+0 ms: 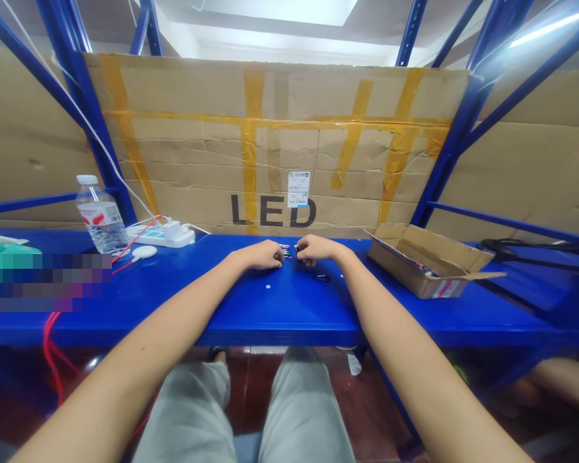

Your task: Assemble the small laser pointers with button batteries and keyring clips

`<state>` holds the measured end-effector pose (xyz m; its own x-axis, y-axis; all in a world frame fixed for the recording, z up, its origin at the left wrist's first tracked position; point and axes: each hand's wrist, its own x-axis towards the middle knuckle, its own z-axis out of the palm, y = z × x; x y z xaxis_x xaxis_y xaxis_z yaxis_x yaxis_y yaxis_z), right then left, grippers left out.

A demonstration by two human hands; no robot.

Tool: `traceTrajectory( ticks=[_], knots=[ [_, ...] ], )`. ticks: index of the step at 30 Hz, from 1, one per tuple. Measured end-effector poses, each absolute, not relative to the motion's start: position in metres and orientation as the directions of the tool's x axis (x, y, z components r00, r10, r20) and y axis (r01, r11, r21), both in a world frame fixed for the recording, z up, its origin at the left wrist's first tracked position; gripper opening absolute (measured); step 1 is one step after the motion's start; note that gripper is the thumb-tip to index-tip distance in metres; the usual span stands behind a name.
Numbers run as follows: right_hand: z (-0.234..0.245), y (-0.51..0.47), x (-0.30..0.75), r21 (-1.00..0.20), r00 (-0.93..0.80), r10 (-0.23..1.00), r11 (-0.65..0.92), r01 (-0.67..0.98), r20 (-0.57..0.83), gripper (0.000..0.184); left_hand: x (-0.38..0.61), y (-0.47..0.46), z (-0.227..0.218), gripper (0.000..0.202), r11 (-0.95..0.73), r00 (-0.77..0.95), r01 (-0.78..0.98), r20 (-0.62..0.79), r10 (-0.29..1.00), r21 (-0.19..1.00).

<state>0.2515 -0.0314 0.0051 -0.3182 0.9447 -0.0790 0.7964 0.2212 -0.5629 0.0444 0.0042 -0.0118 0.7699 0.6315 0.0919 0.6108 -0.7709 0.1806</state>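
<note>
The left hand (263, 255) and the right hand (316, 249) are held close together over the blue bench (270, 315), almost touching at the fingertips; whether anything is pinched between them cannot be told. A cluster of small multicoloured pieces (284, 249) is seen between the hands, too small to be identified. A small dark clip (321, 278) lies just beside the right hand. Farther right of the hands, an open cardboard box (429, 267) is set on the bench, with black scissors (499, 249) beyond it. To the left of the hands, a white power strip (161, 235), a plastic water bottle (101, 215) and a tangle of red wire (135, 239) are placed. Ahead of the hands, a taped cardboard sheet (270, 148) printed "LED" is propped behind the bench.
</note>
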Motion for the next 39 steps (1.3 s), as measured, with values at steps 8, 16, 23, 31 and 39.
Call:
traceTrajectory(
  ticks=[8, 16, 23, 31, 39],
  knots=[
    [-0.001, -0.03, 0.252, -0.593, -0.361, 0.925, 0.226, 0.773, -0.118, 0.014, 0.05, 0.003, -0.015, 0.011, -0.717, 0.724, 0.622, 0.119, 0.68, 0.315],
    [-0.005, -0.023, 0.255, -0.596, -0.363, 0.926, 0.233, 0.769, -0.106, 0.015, 0.049, -0.003, -0.007, 0.015, -0.713, 0.742, 0.62, 0.052, 0.669, 0.326],
    [-0.006, -0.022, 0.254, -0.6, -0.385, 0.917, 0.251, 0.76, -0.105, 0.019, 0.048, 0.001, -0.011, 0.026, -0.738, 0.767, 0.582, 0.07, 0.637, 0.342],
    [-0.006, -0.023, 0.253, -0.601, -0.389, 0.916, 0.255, 0.757, -0.101, 0.016, 0.047, -0.006, -0.006, 0.025, -0.743, 0.77, 0.604, 0.028, 0.637, 0.289],
    [-0.005, -0.022, 0.253, -0.585, -0.398, 0.911, 0.265, 0.766, -0.108, 0.017, 0.047, -0.009, -0.006, 0.02, -0.766, 0.796, 0.57, 0.03, 0.604, 0.298]
  ],
)
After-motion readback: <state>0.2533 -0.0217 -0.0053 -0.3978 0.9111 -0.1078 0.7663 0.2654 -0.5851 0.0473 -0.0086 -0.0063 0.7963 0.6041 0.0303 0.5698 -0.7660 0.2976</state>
